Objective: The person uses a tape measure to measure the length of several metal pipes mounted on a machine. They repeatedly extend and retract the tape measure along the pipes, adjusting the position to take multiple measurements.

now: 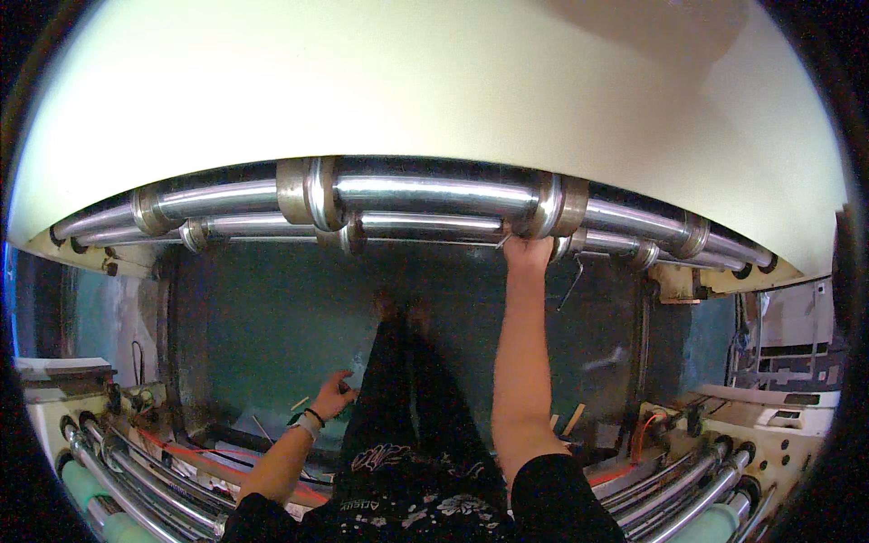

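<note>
Two polished metal shafts cross ahead of me, an upper shaft [434, 192] and a lower shaft [431, 222], both carrying several metal collars. My right hand [528, 250] reaches up to the lower shaft, just under a collar [548, 203] on the upper one; its fingers are largely hidden behind the metal, so its grip cannot be told. A thin bent metal rod, perhaps a hex key [571, 285], hangs just right of that hand. My left hand [334, 397] is low beside my left thigh, fingers apart and slightly curled, holding nothing.
A large pale machine cover [407, 81] overhangs the shafts. Behind me lie more rollers at the left [149, 489] and right [699, 489], with an orange hose [638, 434] by the right ones. Below is a dark green floor [271, 319] with wooden strips [574, 419] near its rear edge.
</note>
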Demonstrator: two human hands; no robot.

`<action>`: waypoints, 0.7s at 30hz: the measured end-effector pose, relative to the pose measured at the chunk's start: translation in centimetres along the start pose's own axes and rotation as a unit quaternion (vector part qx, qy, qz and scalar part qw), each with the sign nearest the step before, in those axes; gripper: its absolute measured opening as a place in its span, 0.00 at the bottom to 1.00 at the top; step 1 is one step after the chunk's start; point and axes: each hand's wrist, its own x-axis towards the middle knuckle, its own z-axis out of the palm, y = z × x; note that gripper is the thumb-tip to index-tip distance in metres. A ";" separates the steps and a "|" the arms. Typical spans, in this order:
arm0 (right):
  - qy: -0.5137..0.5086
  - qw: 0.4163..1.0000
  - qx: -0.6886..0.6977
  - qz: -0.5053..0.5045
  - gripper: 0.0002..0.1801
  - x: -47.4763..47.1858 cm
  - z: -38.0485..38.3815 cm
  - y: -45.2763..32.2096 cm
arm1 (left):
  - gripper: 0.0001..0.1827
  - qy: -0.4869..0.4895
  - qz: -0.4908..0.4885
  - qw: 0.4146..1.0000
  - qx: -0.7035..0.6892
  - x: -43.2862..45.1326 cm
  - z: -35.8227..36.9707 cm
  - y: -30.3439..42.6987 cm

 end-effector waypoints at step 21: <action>-0.114 0.993 -0.030 0.012 0.15 -8.0 -3.7 -6.6 | 0.22 -0.257 0.107 0.814 -0.510 9.5 6.9 31.1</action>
